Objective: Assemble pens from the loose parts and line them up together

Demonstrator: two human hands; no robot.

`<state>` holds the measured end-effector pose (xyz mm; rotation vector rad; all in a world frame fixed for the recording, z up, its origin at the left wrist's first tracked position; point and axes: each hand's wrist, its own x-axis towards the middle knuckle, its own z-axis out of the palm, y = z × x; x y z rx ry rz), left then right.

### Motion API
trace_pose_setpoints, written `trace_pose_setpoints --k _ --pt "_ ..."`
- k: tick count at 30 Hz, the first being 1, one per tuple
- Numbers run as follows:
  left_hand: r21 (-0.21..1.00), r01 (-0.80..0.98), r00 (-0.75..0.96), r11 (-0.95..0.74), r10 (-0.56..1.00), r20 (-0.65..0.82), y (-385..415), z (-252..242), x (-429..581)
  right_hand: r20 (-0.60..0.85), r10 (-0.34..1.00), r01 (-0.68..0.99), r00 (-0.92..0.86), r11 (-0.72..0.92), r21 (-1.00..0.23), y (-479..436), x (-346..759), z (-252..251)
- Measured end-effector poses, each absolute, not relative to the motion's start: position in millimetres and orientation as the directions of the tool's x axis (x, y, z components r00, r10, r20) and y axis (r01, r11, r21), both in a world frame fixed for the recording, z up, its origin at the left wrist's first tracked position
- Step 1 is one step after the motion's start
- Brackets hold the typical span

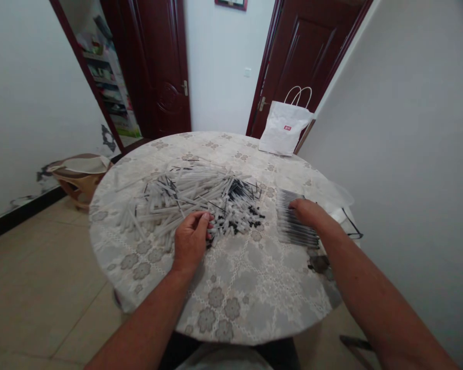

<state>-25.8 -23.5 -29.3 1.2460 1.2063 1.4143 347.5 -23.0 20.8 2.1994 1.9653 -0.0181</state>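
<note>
A big loose heap of thin translucent plastic tubes [200, 182] lies on the table, mixed with black sticks [237, 191] and small black end pieces. At the near edge of the heap is my left hand [191, 236], its thumb and fingers pinched together. Whatever sits between those fingertips is too small to name. To the right, tubes with dark insides lie side by side in a neat row [295, 234]. My right hand [308, 211] reaches over this row with its fingers drawn together, touching or just above the tubes. What it holds, if anything, is hidden.
The round table has a patterned flowered cloth [250, 303]. A white paper bag [284, 128] stands at its far right edge. Right of the row lie clear plastic and a dark cord [353, 226]. A brown stool [79, 177] stands left, with doors [154, 67] behind.
</note>
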Motion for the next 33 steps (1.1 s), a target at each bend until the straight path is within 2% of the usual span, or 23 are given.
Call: trace_pose_setpoints --k 3,8,11,17,26,33 --pt "0.989 -0.048 -0.118 -0.141 0.984 0.134 -22.9 -30.2 -26.1 -0.09 0.994 0.991 0.064 -0.053 0.119 -25.7 329.2 26.0" --pt "0.988 -0.09 -0.131 -0.124 0.985 0.111 -22.6 -30.4 -26.2 0.078 0.974 0.966 -0.212 0.221 -0.132 -35.2 256.6 19.3" --pt "0.988 -0.105 -0.143 -0.115 0.985 0.099 -22.8 -30.1 -25.5 0.134 0.953 0.936 -0.271 0.294 -0.195 -37.8 205.9 10.7" --pt "0.985 -0.131 -0.197 -0.109 0.977 0.082 -20.1 -33.3 -27.3 0.124 0.969 0.957 -0.215 0.234 -0.172 -29.2 145.7 3.8" --pt "0.893 -0.415 -0.34 -0.173 0.94 0.023 -10.6 -38.7 -34.3 0.109 0.942 0.92 -0.317 0.333 -0.208 -37.0 109.6 0.8" --pt "0.842 -0.502 -0.358 -0.198 0.934 0.006 -11.2 -35.0 -35.4 0.116 0.927 0.911 -0.357 0.373 -0.176 -32.0 89.1 -1.6"
